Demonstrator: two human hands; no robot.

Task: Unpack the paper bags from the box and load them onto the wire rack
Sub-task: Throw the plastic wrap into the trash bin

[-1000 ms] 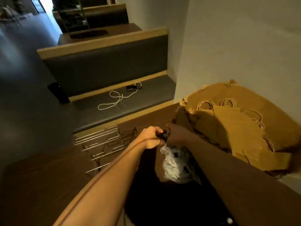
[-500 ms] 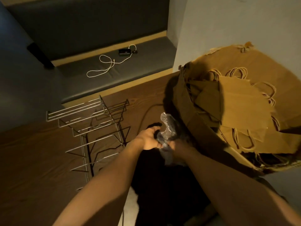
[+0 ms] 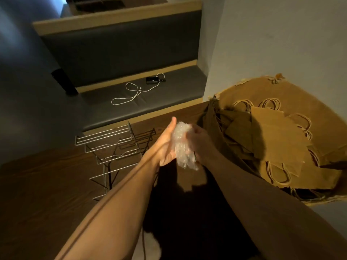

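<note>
Head view, looking down at a dark wood tabletop. Both hands meet at centre around a crumpled wad of clear bubble wrap: left hand w/ fingers straight, palm pressed to the wad; right hand curls round it. Paper bags lie jumbled in the open cardboard box just right of the hands, so right hand is nearer. Wire rack stands left of the hands, bare of bags.

Brown paper bags with cord handles lie jumbled in the open cardboard box; the wire rack stands bare on the table.
</note>
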